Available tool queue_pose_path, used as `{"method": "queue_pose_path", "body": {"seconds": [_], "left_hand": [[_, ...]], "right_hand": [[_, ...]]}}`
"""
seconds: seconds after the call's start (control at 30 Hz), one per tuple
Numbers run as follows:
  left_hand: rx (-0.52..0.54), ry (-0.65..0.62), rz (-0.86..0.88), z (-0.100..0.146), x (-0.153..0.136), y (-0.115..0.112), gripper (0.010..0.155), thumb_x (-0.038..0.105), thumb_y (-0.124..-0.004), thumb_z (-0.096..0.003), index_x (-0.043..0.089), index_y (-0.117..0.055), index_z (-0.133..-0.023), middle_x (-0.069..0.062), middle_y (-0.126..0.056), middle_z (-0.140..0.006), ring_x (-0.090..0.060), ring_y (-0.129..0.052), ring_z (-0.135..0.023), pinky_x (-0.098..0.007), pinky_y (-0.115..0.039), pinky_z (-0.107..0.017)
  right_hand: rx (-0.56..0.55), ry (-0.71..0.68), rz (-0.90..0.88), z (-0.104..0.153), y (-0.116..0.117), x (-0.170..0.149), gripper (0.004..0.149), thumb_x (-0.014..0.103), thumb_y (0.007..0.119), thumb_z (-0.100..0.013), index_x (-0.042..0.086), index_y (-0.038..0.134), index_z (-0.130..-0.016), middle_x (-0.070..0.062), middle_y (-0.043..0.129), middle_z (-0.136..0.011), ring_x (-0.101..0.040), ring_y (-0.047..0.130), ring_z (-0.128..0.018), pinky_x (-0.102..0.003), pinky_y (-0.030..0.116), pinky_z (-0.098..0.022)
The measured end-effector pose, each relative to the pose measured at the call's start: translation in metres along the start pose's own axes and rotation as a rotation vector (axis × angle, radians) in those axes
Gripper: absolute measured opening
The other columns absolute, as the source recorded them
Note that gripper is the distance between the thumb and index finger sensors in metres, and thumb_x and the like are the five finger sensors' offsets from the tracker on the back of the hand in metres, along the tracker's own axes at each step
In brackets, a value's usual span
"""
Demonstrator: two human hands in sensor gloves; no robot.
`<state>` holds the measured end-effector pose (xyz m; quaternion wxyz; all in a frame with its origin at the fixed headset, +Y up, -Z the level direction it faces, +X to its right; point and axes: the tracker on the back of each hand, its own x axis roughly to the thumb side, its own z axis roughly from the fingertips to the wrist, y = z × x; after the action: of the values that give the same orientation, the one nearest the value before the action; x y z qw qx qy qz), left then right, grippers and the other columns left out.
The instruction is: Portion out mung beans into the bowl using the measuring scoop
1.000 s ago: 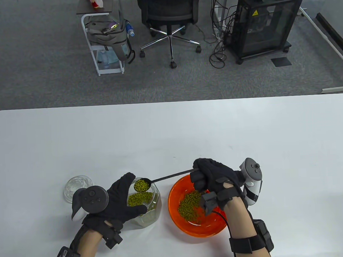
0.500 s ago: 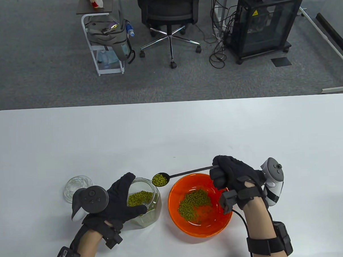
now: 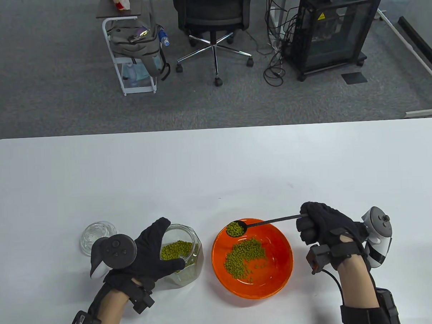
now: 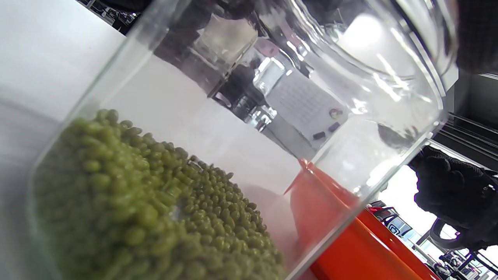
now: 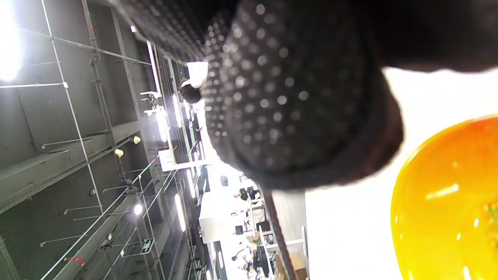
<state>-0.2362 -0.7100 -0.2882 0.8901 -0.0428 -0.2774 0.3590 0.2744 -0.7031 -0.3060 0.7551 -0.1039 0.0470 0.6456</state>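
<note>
My right hand [image 3: 317,223] grips the thin black handle of the measuring scoop [image 3: 235,228]. The scoop's head is heaped with green mung beans and hovers over the far left part of the orange bowl [image 3: 278,281], which holds a pile of beans [image 3: 245,257]. The left hand [image 3: 152,254] curls round the open glass jar [image 3: 191,258], thumb at its front and fingers at its far rim. Through the jar wall [image 4: 408,128] the left wrist view shows beans [image 4: 148,210] and the orange bowl [image 4: 350,249] beside it. Curled gloved fingers [image 5: 295,97] fill the right wrist view, with the bowl [image 5: 439,202] at lower right.
The jar's glass lid [image 3: 96,236] lies on the white table [image 3: 216,169], left of the left hand. Beyond the table's far edge stand an office chair [image 3: 213,15], a cart with a bag [image 3: 134,47] and a black cabinet [image 3: 333,28].
The right hand has carried the loaded scoop rightward, from above the jar mouth, past the gap, to over the bowl. The left hand and jar have stayed put.
</note>
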Motion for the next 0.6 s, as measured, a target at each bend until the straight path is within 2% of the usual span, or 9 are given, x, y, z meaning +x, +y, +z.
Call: {"method": "queue_pose_path", "body": {"seconds": [0.27, 0.6], "left_hand": [[0.0, 0.001, 0.0, 0.0, 0.0, 0.0, 0.12, 0.084, -0.081, -0.0421, 0.003, -0.026, -0.111, -0.029, -0.039, -0.116, -0.06, -0.055, -0.104, -0.076, -0.049, -0.072], [0.0, 0.001, -0.001, 0.0, 0.0, 0.0, 0.119, 0.084, -0.08, -0.0423, 0.004, -0.026, -0.111, -0.029, -0.039, -0.116, -0.06, -0.055, -0.104, -0.076, -0.049, -0.072]], "right_hand": [[-0.034, -0.035, 0.119, 0.003, -0.02, -0.004, 0.043, 0.035, 0.083, -0.048, 0.003, 0.091, -0.077, -0.01, 0.113, -0.039, -0.018, 0.111, -0.014, -0.033, 0.095, -0.015], [-0.04, -0.048, 0.23, 0.008, -0.023, -0.006, 0.043, 0.035, 0.083, -0.048, 0.004, 0.092, -0.076, -0.01, 0.112, -0.039, -0.019, 0.111, -0.014, -0.033, 0.094, -0.015]]}}
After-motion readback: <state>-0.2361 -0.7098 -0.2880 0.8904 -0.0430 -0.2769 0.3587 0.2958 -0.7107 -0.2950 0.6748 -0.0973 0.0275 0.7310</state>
